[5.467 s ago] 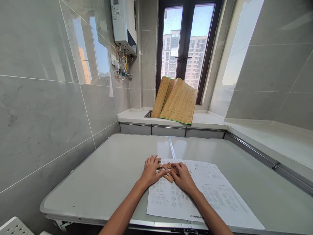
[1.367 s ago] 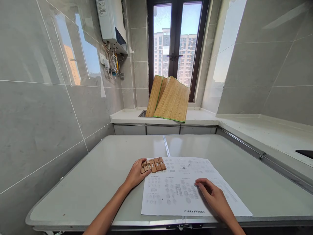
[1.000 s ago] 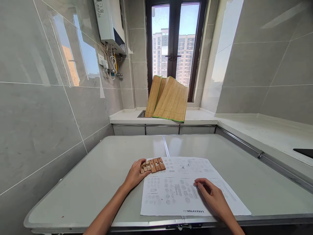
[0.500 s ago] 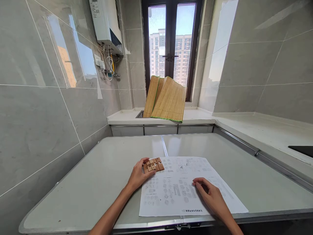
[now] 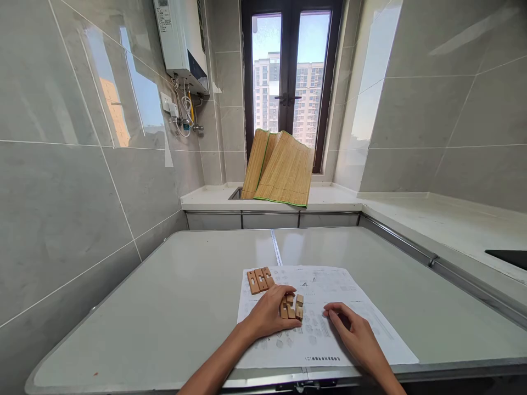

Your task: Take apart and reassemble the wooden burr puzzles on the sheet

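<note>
My left hand point(image 5: 274, 311) curves over the sheet, its thumb and fingers closed around a small group of notched wooden puzzle pieces point(image 5: 291, 308). These pieces are small and blocky, and the hand partly covers them. Behind that hand, three flat wooden pieces with cut-out slots point(image 5: 260, 280) lie side by side near the upper left of the paper. Over the right part of the printed sheet point(image 5: 288, 354) my right hand point(image 5: 352, 327) rests with fingers curled and the thumb close to the fingertips. Nothing shows in it.
The sheet, with faint diagrams, lies on a pale folding table point(image 5: 164, 307) with a metal seam. Past the table's far edge is a white ledge point(image 5: 209, 198) bearing a folded bamboo mat point(image 5: 284, 170). A white counter point(image 5: 444, 219) runs along the right.
My left hand has moved right and towards me with the small blocky pieces. The three slotted flat pieces are now apart from them, left behind on the paper. My right hand has barely moved.
</note>
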Available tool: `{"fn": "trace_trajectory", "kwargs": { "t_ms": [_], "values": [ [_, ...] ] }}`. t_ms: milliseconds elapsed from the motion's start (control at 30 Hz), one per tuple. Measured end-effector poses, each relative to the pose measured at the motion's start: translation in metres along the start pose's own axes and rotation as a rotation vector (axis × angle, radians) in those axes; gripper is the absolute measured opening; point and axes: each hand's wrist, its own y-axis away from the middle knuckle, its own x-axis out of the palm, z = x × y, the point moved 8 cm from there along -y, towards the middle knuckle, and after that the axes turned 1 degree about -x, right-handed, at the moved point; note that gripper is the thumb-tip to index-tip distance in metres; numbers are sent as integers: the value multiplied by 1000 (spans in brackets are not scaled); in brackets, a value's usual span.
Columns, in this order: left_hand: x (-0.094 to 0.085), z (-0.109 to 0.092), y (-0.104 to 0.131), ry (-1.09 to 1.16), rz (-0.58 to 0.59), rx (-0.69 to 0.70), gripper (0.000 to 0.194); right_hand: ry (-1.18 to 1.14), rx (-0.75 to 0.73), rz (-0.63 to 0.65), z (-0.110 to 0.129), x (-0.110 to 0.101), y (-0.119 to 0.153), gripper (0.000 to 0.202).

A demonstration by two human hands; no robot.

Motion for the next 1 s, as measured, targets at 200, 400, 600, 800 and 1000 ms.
{"fn": "trace_trajectory", "kwargs": {
  "t_ms": [200,400,600,800,1000],
  "values": [
    [-2,3,1,-54,15,29,87,8,-5,6,0,1,-1,40],
    [-19,-3,10,-246,-54,124,76,4,-68,20,15,3,-1,40],
    [-20,2,13,-214,-49,72,73,7,-155,16,41,28,-1,38],
    [-15,7,15,-104,-9,-12,78,-2,-194,12,52,52,3,33],
    [-16,1,17,-60,-14,-3,75,25,-228,48,58,52,6,34]
  ]
}}
